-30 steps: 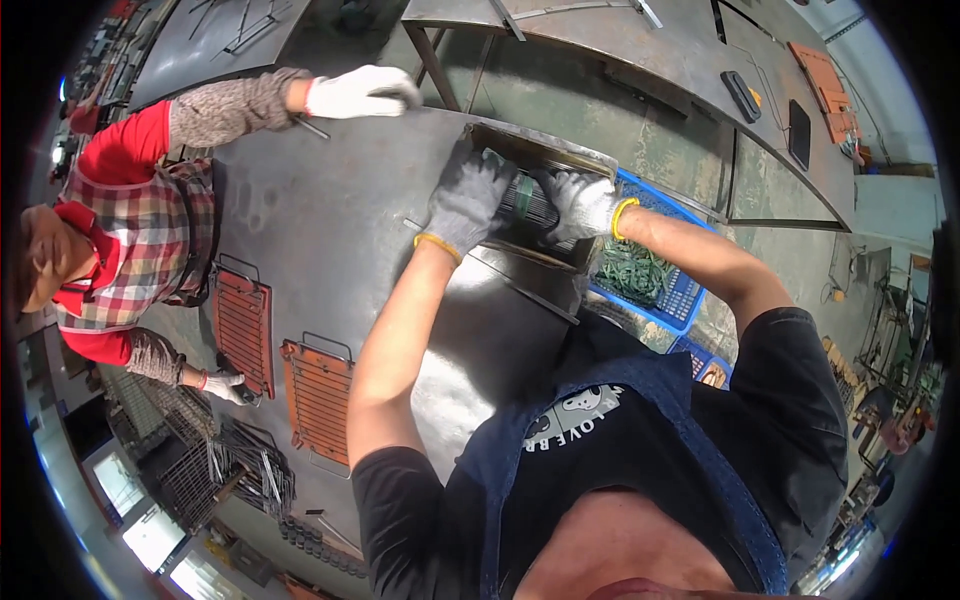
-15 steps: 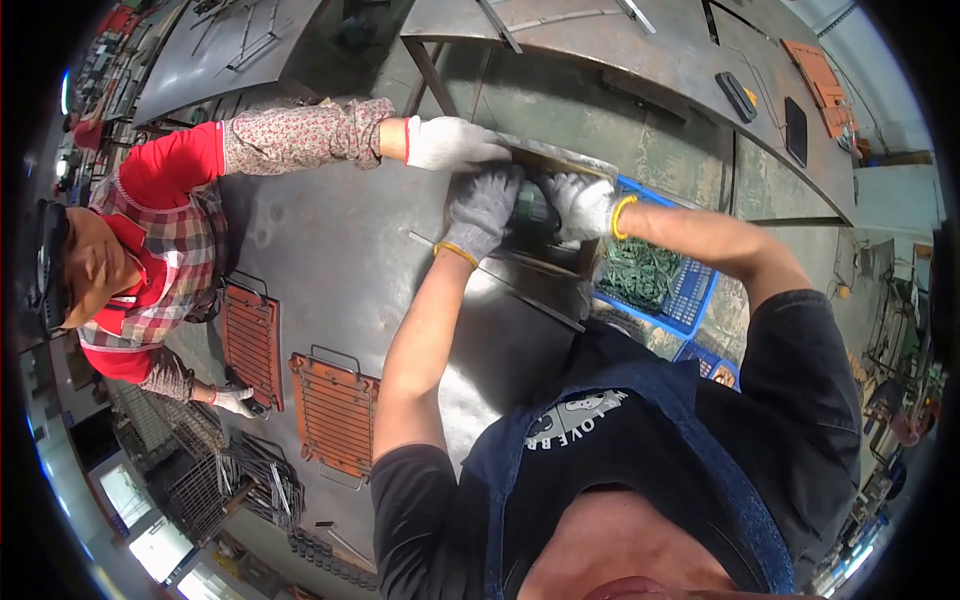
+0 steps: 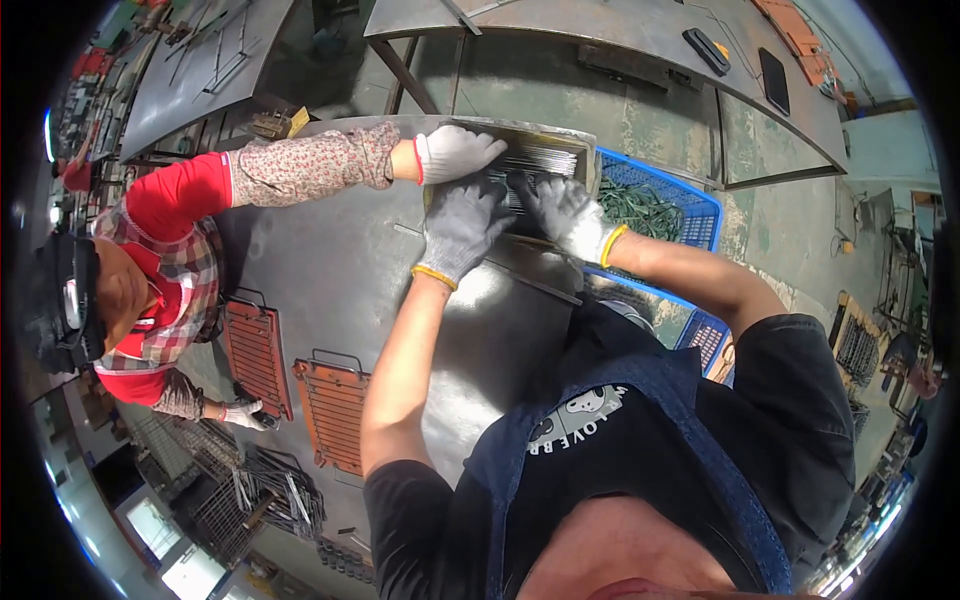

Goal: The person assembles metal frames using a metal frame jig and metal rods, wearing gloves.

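Both my gloved hands reach into a metal box (image 3: 590,142) on the steel table, over a bundle of thin metal rods (image 3: 545,163). My left hand (image 3: 462,228) lies at the left of the rods, its dark-tipped fingers spread apart. Opposite it, my right hand (image 3: 572,215) touches the rods with fingers stretched out. Shadow partly hides the fingertips and the lower rods. A co-worker's white-gloved hand (image 3: 460,153) rests by the box's far left corner, just beyond my left hand.
A blue crate (image 3: 708,222) holding green straps (image 3: 640,215) stands right of the box. Reddish-brown wire-barred racks (image 3: 330,410) lie on the steel table (image 3: 320,255) at left. The co-worker's other hand (image 3: 243,413) is near them. Another table (image 3: 560,22) stands beyond.
My hands have moved apart, and the dark green rounded thing between them is no longer visible. Shiny rods now show in the box. The co-worker's near-box hand stays close by.
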The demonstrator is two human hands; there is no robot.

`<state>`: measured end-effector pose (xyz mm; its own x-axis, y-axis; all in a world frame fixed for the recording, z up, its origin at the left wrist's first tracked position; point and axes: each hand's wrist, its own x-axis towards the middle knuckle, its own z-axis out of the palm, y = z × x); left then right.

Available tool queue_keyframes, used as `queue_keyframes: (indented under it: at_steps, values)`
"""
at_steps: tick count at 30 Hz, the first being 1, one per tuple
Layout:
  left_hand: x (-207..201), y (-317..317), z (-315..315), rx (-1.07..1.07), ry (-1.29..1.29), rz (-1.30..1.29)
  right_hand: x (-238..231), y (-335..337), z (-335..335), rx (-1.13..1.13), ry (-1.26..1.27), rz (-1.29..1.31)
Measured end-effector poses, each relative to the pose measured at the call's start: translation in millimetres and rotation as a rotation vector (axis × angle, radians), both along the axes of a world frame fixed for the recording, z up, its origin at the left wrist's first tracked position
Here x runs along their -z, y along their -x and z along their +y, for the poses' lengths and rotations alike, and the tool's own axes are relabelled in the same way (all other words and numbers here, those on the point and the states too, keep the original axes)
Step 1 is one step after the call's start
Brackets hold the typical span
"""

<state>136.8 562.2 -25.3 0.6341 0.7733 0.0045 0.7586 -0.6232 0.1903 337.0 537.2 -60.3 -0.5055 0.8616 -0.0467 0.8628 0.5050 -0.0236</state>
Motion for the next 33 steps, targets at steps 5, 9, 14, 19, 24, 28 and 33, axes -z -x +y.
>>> queue_keyframes:
  at_steps: [5,9,14,19,24,28,33]
  values:
    - [3.6,-12.6,-26.0,-0.095,-0.119,0.050,-47.7,-43.4,14.5,0.055,0.322,0.587]
    - [11.7,-20.9,-37.7,-0.150,-0.163,0.177,-38.2,-39.1,28.4,0.177,0.311,0.599]
    - [11.0,-34.7,-51.8,-0.186,-0.159,0.118,1.7,-22.1,61.0,0.041,0.362,0.510]
    - [6.0,-42.2,-58.5,-0.309,-0.158,0.092,-27.3,13.8,80.0,0.123,0.476,0.353]
    - [0.1,-52.1,-63.0,-0.360,-0.082,0.016,-15.1,30.4,72.6,0.186,0.279,0.226]
    - [-11.5,-53.5,-66.7,-0.343,-0.097,-0.002,-24.2,-1.0,74.9,0.275,0.577,0.525]
    - [-9.9,-48.0,-75.9,-0.352,-0.114,-0.016,-22.6,-38.8,55.3,0.408,0.573,0.629]
